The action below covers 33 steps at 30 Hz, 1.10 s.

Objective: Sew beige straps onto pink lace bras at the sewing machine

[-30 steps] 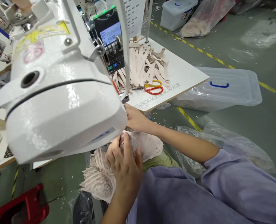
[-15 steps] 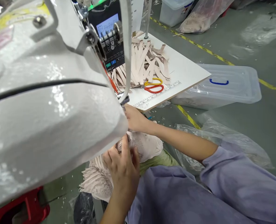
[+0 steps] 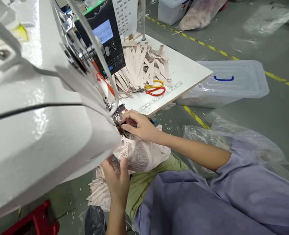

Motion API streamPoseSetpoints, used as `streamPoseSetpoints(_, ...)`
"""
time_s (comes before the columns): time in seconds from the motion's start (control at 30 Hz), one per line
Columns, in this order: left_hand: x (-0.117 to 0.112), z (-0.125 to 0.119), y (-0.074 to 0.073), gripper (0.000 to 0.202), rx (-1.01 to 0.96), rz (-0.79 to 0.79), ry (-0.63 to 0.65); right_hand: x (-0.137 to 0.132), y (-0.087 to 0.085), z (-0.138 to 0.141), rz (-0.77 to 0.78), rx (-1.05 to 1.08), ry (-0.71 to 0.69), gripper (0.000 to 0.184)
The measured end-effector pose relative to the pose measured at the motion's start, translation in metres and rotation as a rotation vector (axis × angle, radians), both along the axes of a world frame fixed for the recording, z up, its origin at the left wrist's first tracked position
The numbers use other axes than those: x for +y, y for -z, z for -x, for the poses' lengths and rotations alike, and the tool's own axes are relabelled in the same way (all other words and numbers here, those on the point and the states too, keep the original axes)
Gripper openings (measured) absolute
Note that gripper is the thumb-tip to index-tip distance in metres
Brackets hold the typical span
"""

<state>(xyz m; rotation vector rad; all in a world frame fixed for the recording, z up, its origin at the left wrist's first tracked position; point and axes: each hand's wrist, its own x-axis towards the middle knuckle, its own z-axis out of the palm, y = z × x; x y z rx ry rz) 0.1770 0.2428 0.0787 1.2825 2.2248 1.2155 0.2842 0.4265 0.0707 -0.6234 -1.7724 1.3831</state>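
Observation:
A pale pink lace bra [image 3: 141, 155], its moulded cup facing up, lies below the head of a white sewing machine [image 3: 49, 137]. My left hand [image 3: 117, 179] grips its near left edge, thumb on top; the machine partly covers the fingers. By the needle and presser foot [image 3: 120, 125], the fingers of my right hand [image 3: 141, 125] are curled close together above the cup's upper edge. What lies between those fingertips cannot be made out. More pale lace pieces [image 3: 100, 192] hang in a bunch beneath my left hand.
Cut beige strips [image 3: 144, 62] are piled on the white table [image 3: 183, 71], beside scissors [image 3: 156, 88] with red and yellow handles and a printed ruler. A control panel [image 3: 105, 39] stands behind the needle. On the floor are a lidded clear box [image 3: 232, 85] and plastic bags [image 3: 247, 140].
My left hand has moved down and left, uncovering the lace cup. My right hand's fingers now show beside the needle. The view has shifted, bringing more of the panel into sight.

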Motion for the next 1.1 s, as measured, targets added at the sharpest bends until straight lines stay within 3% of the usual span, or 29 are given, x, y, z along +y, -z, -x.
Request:
streamPoseSetpoints(0.1, 0.004, 0.001, -0.002, 0.063, -0.190, 0.044, 0.034, -0.009, 0.009, -0.011, 0.024, -0.002, -0.005, 0.022)
streamPoseSetpoints(0.43, 0.006, -0.006, -0.017, 0.072, 0.077, 0.214, -0.083, -0.025, 0.033, -0.034, -0.037, -0.075, -0.118, 0.047)
streamPoseSetpoints(0.83, 0.010, -0.012, -0.017, 0.074, 0.230, 0.173, -0.064, -0.024, 0.045, -0.048, -0.051, -0.170, -0.156, 0.054)
streamPoseSetpoints(1.1, 0.013, -0.015, -0.020, 0.076, 0.247, 0.188, -0.057, -0.019, 0.059, -0.062, -0.150, -0.265, -0.188, 0.061)
